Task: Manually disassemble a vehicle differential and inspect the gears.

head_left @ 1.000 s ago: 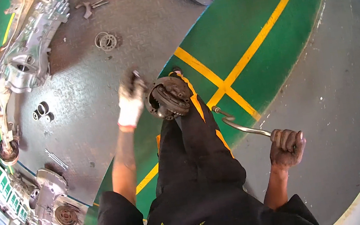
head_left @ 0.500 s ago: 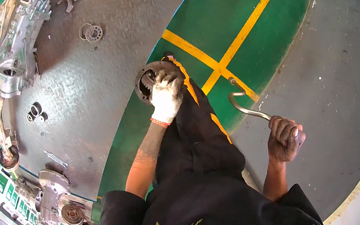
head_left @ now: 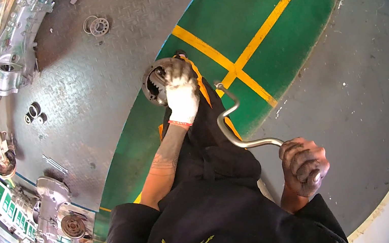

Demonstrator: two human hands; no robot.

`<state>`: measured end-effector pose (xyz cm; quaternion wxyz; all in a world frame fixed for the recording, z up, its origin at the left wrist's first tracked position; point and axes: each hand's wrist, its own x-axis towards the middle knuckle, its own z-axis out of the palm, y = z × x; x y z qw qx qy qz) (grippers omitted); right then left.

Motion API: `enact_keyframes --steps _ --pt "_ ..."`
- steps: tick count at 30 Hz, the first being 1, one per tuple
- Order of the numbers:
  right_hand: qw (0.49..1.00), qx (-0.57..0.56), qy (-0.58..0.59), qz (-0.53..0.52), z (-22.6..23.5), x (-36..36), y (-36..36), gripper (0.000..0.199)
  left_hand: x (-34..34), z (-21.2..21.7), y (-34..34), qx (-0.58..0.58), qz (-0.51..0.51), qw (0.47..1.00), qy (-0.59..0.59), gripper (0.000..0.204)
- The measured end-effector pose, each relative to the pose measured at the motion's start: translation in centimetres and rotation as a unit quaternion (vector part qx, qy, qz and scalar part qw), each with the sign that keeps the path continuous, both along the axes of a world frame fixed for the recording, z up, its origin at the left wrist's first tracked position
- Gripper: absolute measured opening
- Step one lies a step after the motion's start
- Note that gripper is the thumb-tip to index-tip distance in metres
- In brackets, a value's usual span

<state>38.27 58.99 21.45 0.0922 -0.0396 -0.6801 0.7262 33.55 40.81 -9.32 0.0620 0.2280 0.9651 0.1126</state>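
Observation:
My left hand (head_left: 183, 97), in a dirty white work glove, is closed over a round metal gear housing (head_left: 151, 86). The housing has holes around its rim, and teeth show in its opening. It is held over my dark-trousered leg; the fingertips are partly hidden against it. My bare, dirt-smudged right hand (head_left: 306, 167) is wrapped round the end of a bent silver speed brace (head_left: 257, 142). The brace's socket end (head_left: 219, 85) points up and to the left, to the right of the housing and apart from it.
A large gearbox casing (head_left: 9, 62) lies on the metal plate at left. Bearings (head_left: 34, 108), flat rings (head_left: 99, 27) and thin rods (head_left: 55, 164) are nearby. Another casing (head_left: 53, 196) and a round disc (head_left: 73, 226) stand lower left. Yellow lines (head_left: 235, 69) cross the green floor.
The speed brace has swung left, its socket end now nearer the housing. My right hand has moved slightly down. My left hand has shifted a little right and stays on the housing.

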Motion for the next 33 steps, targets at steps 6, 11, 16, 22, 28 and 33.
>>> enact_keyframes --steps 6,11,16,22,28,33 --pt "0.995 -0.044 0.075 0.055 1.4 0.2 -0.7 0.062 -2.0 6.3 -4.9 0.152 0.036 0.983 -0.1 0.092" --pt "0.996 -0.027 0.065 0.05 0.7 -0.1 -2.2 0.066 0.5 13.5 -4.4 0.511 -0.103 0.818 -0.245 0.062" --pt "0.999 0.04 0.009 0.005 -1.1 -0.6 -3.2 0.066 3.1 13.5 -2.0 0.591 -0.038 0.797 -0.115 0.028" --pt "0.995 -0.048 0.063 0.067 -3.2 -1.5 -2.5 0.065 5.0 11.2 -3.0 0.509 -0.032 0.848 -0.142 0.03" --pt "0.997 -0.048 -0.063 0.022 -4.0 2.1 -1.9 0.061 0.3 12.8 3.3 0.509 0.266 0.818 0.004 0.031" --pt "0.971 -0.24 -0.007 0.022 -4.7 3.3 0.0 0.028 0.8 15.6 4.9 0.464 -0.164 0.839 -0.231 0.033"
